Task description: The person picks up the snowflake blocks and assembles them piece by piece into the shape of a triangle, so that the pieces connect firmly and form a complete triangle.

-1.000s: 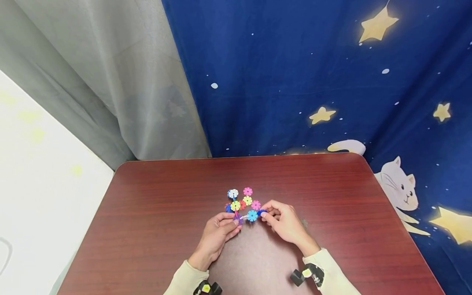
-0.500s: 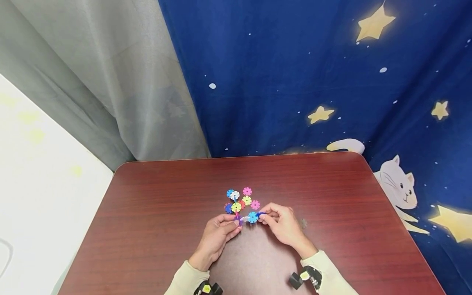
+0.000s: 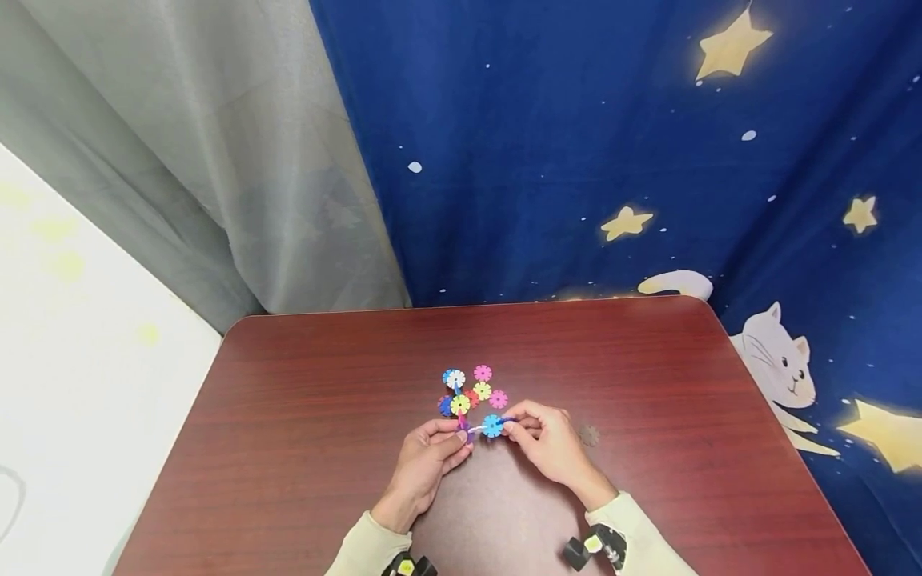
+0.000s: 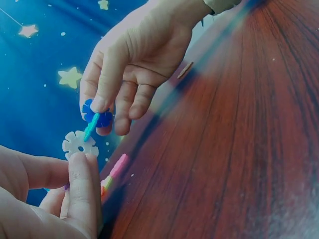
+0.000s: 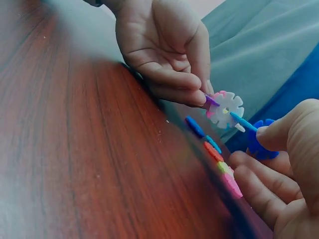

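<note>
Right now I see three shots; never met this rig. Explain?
No machine here: just a person's bare left hand and right hand. The wide picture is from a head-worn camera looking down at the table; the two closer ones are from cameras on the wrists, each watching that hand's work. The left hand pinches a purple disc, the right hand a dark blue disc. Between them sit a white disc and a light blue disc; whether the dark blue one is slotted in, I can't tell. On the table lie more notched discs, including a red disc and, apart on the right, a brownish disc.
</note>
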Available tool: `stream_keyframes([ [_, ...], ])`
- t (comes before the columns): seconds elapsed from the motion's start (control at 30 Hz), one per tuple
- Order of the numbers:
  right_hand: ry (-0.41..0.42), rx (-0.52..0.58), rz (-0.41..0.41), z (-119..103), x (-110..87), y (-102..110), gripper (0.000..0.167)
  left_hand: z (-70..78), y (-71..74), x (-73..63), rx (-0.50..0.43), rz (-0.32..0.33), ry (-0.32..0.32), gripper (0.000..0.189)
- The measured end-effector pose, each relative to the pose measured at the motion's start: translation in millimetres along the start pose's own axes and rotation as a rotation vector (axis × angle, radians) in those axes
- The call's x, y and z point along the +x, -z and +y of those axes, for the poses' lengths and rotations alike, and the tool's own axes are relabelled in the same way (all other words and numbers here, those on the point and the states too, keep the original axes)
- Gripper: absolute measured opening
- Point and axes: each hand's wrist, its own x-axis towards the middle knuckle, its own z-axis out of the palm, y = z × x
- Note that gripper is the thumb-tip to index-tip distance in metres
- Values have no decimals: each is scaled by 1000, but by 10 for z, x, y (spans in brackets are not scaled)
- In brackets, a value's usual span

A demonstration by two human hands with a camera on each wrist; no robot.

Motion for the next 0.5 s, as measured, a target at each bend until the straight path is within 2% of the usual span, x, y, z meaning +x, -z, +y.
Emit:
stream_keyframes([
  [0.23, 70, -117, -1, 14, -5, 88, 18, 11, 10, 2, 12, 3, -8, 32],
  [0.5, 96, -243, 57, 57, -53, 396, 18, 12, 25, -8, 21, -14, 2, 33],
])
